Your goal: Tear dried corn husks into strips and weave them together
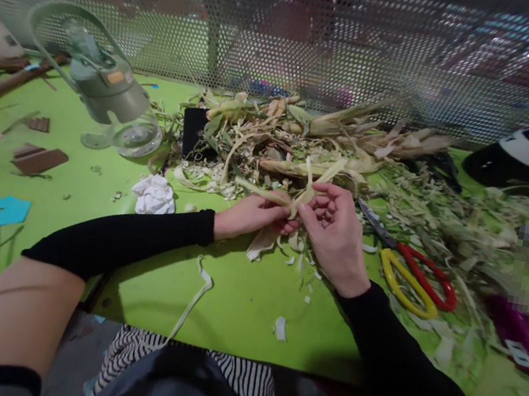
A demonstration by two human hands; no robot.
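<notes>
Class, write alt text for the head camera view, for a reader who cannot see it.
A left hand and right hand pinch a pale husk strip above a green table. Beyond them lies a heap of dry husks before a perforated screen; scissors lie to the right, crumpled white paper and a grey-green bottle to the left.

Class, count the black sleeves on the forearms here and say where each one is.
2. One black sleeve runs back from the left hand; the other black sleeve runs back from the right hand.
</notes>
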